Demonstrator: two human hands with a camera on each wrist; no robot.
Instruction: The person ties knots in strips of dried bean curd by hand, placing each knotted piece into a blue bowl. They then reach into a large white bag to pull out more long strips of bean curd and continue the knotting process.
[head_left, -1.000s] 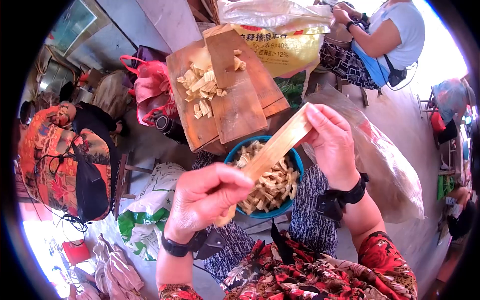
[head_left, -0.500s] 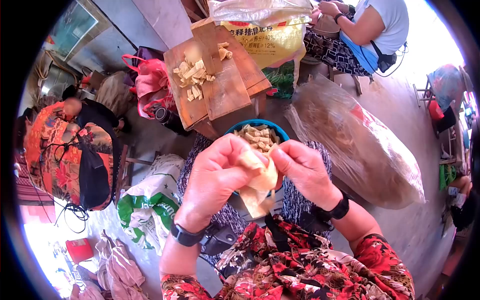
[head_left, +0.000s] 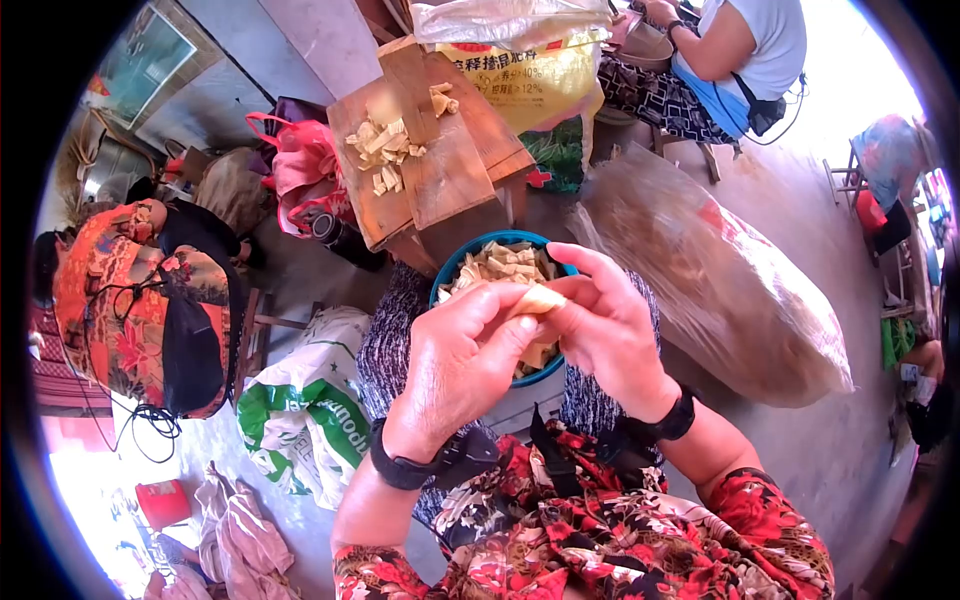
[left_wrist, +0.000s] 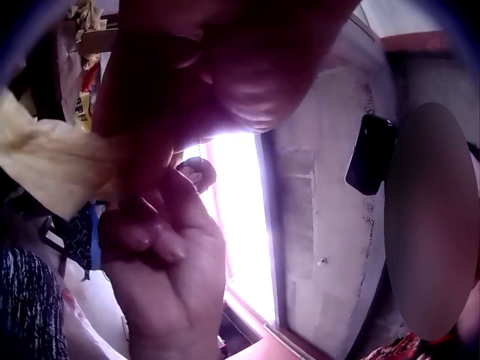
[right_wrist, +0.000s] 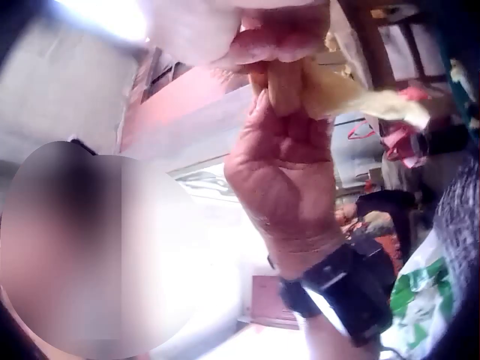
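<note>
A pale yellow, flat flexible strip (head_left: 540, 300), like a dried husk, is bunched and folded between the two hands. My left hand (head_left: 452, 352) pinches it between thumb and fingers, and my right hand (head_left: 618, 335) pinches the same piece from the other side. In the left wrist view, a wide loose end of the strip (left_wrist: 45, 157) sticks out past the fingers; the right wrist view shows a tapered end (right_wrist: 375, 103). Both hands are over the near part of a blue basin (head_left: 437, 288) that holds many short folded pieces (head_left: 500, 265) and sits between the knees.
Ahead stands a low wooden table (head_left: 455, 190) with more folded pieces (head_left: 385, 145). A large clear plastic sack (head_left: 715, 290) lies right, a white-and-green bag (head_left: 310, 400) left. Near the table are a pink bag (head_left: 305, 165) and dark bottle (head_left: 335, 232). Another person (head_left: 725, 50) sits ahead right.
One second ago the strip was stretched long between hands held apart. Since then the hands have come together and folded it into a small bunch. The head view has shifted slightly.
</note>
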